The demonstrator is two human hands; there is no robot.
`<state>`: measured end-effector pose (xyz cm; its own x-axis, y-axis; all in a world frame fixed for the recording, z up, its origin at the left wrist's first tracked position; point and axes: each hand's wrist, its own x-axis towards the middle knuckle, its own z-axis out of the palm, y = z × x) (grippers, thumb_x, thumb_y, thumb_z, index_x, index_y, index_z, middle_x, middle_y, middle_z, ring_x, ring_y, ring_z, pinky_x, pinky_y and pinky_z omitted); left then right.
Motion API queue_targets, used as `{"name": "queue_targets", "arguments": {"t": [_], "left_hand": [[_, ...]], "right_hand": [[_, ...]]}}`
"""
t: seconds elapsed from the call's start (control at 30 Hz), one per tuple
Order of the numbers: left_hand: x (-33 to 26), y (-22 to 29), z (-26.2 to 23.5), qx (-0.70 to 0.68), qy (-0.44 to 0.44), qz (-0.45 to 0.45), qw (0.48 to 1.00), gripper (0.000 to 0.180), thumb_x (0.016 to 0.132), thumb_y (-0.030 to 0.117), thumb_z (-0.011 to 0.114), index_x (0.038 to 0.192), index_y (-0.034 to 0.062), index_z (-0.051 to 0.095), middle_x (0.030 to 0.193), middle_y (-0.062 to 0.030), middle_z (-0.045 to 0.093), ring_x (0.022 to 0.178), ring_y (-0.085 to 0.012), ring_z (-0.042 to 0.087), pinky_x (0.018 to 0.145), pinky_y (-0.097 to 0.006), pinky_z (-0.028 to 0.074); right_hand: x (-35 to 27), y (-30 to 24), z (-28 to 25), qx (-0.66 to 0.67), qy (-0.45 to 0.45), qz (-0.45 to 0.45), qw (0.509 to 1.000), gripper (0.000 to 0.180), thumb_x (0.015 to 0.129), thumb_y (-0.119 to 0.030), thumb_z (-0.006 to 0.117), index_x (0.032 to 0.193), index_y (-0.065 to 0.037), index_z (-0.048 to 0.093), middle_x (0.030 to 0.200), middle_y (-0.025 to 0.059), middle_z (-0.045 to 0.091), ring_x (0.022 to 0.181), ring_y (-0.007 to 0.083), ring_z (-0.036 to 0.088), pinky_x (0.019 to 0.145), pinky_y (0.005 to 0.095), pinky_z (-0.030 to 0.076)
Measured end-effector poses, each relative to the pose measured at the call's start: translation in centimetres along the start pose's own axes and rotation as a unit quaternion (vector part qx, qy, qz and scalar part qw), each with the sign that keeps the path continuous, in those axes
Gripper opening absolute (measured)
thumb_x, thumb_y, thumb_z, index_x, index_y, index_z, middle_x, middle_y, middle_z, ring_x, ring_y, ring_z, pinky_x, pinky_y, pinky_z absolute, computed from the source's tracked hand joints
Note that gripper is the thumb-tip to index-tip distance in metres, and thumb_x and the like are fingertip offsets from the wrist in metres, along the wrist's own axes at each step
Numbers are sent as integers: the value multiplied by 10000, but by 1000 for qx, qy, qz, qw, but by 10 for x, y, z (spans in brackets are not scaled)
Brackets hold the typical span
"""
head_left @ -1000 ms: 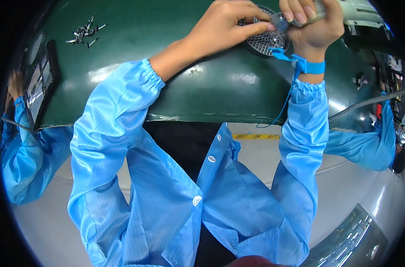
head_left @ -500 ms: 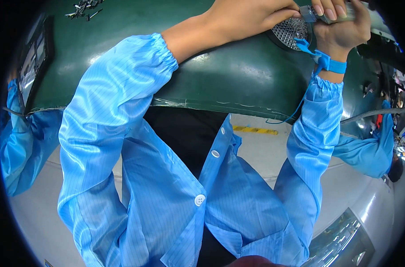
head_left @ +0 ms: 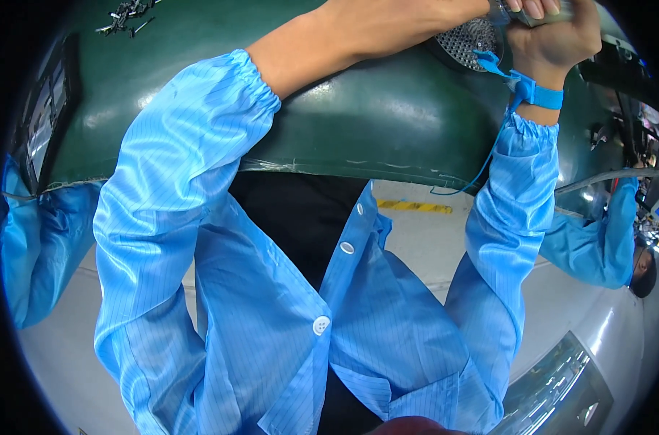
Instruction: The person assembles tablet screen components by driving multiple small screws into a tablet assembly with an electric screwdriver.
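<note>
My right hand (head_left: pixel 557 43) is closed around a pale cylindrical tool (head_left: pixel 547 14), its fingers curled over the body. The tool's clear grey tip points left; it resembles an electric screwdriver, but the top edge cuts it off. My left hand (head_left: pixel 409 18) reaches across from the left, its fingertips together right by that tip. What they pinch, if anything, is hidden. Below the tip lies a round dark-rimmed dish (head_left: pixel 468 45) with a dotted metallic surface. A blue wrist strap (head_left: pixel 543 94) with a thin cord circles my right wrist.
Green matting (head_left: pixel 329 138) covers the table, its worn front edge close to my body. Small black parts (head_left: pixel 130 14) lie piled at far left. A dark-framed panel (head_left: pixel 47 116) stands at the left. Blue-sleeved people sit on both sides, near a grey cable (head_left: pixel 612 176) at right.
Both hands have shifted slightly upward in the picture, so more of the tool is cut off. The grip looks the same. The person at right has moved a little.
</note>
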<state>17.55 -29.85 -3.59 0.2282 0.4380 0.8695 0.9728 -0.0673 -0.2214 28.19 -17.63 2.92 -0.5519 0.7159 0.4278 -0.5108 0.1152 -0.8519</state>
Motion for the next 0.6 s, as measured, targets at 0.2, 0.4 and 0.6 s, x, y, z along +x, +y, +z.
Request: {"name": "queue_targets", "arguments": {"t": [0.2, 0.4, 0.6], "left_hand": [[-6, -2, 5, -22, -23, -21, 999, 61, 868, 176, 634, 877, 121, 609, 842, -34, 548, 798, -210, 583, 837, -378, 444], [-1, -3, -1, -299, -92, -222, 924, 114, 940, 179, 683, 966, 68, 688, 975, -59, 632, 922, -267, 589, 854, -389, 437], [-17, -12, 34, -394, -128, -234, 879, 183, 966, 192, 673, 1012, 25, 734, 1186, -138, 634, 1105, -344, 576, 977, -421, 443]], "right_hand": [[5, -2, -5, -3, 31, -5, 1000, 264, 990, -202, 567, 1068, 34, 654, 534, -42, 365, 408, 92, 357, 407, 264, 349], [16, -23, -29, 299, 103, 203, 927, 247, 977, -194, 580, 1077, 20, 649, 542, -46, 369, 408, 93, 373, 410, 270, 366], [2, -2, -13, -54, 42, 11, 998, 258, 975, -190, 578, 1113, 21, 631, 552, -38, 374, 405, 98, 392, 410, 279, 389]]}}
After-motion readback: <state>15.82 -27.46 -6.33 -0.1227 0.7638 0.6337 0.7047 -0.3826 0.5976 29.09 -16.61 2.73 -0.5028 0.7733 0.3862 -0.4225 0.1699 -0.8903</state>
